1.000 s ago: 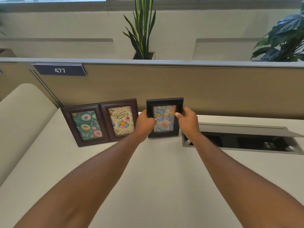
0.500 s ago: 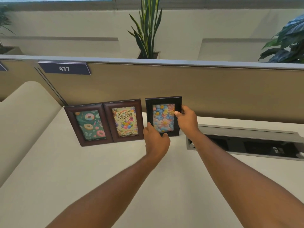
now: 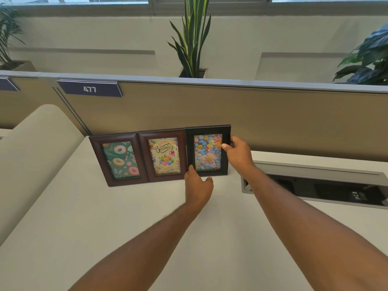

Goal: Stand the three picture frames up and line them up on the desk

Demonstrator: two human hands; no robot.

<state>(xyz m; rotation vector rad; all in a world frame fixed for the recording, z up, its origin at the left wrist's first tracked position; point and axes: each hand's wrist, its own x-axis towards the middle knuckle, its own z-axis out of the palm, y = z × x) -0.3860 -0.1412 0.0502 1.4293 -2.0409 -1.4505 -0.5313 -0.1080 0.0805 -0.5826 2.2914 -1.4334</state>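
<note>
At the desk (image 3: 105, 238): my right hand (image 3: 238, 153) pinches the right edge of the black frame (image 3: 207, 151), thumb on the front, other fingers hidden behind. My left hand (image 3: 198, 186) is loose, not gripping, fingertips resting at the frame's bottom-left corner. The frame stands upright at the back of the desk by the partition (image 3: 273, 122), touching the birthday frame (image 3: 163, 155), w/ the donut frame (image 3: 118, 159) at far left. Risks, imo: push too hard and the neighbours shift or tip; let go before it's steady and it could fall flat; the open cable tray (image 3: 315, 185) sits near on the right.
</note>
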